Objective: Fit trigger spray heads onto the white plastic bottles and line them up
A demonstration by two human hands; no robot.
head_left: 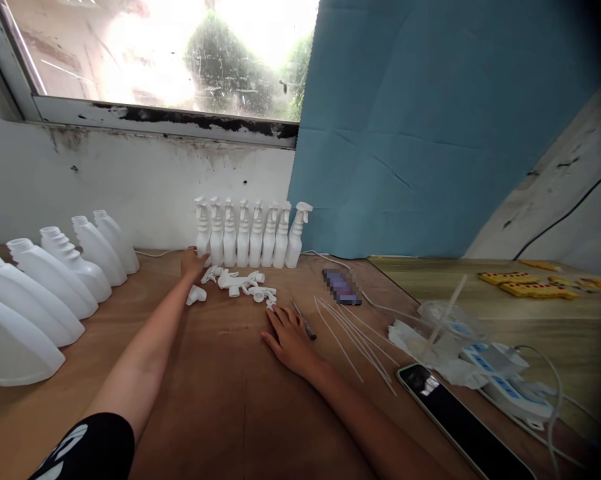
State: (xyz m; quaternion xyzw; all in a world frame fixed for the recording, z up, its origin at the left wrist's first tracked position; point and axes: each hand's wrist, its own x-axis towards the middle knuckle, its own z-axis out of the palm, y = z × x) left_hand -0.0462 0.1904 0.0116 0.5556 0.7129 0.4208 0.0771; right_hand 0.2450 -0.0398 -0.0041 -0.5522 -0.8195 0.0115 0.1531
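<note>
Several white spray bottles (256, 247) with trigger heads stand upright in a row by the wall. My left hand (193, 264) reaches to the left end of that row, its fingers around the lower part of the leftmost spray bottle (202, 233). My right hand (291, 339) lies palm down on the brown tabletop (215, 400), fingers spread, holding nothing. Its fingertips are close to a loose pile of white trigger spray heads (235, 283). Beside the right hand lies a thin dark pen-like tool (308, 327). White thin dip tubes (355, 337) are scattered to its right.
Open-topped white bottles (63, 263) line the left side. A phone (341, 287) lies at the back and a larger one (460, 420) at front right. Further right are a plastic cup (448, 320) with a straw, a power strip (510, 393), cables and yellow packets (535, 290).
</note>
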